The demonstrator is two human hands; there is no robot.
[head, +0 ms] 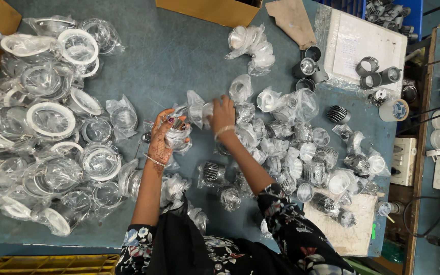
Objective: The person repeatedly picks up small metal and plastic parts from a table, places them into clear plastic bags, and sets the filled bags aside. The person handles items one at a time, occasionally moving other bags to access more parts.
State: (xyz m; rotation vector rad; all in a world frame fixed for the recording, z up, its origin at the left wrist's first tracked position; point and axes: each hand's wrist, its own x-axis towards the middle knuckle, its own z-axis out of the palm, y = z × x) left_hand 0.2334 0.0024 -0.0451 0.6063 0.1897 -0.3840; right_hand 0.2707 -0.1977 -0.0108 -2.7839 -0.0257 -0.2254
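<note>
While the left hand (163, 136) cups a bagged silver lamp fitting (178, 133) above the blue-grey table (179, 56), the right hand (222, 113) pinches its clear plastic bag (197, 109), seemingly mid-bagging, needing a steady pull.

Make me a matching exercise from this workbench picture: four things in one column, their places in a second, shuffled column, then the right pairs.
Things:
1. white-rimmed rings in bags
2. roll of tape
3. yellow crate
4. cardboard box

Places:
A. top edge, middle
B. bottom left corner
C. heaped on the left of the blue table
D. right side, below the white sheet

Pairs: 1-C, 2-D, 3-B, 4-A
</note>
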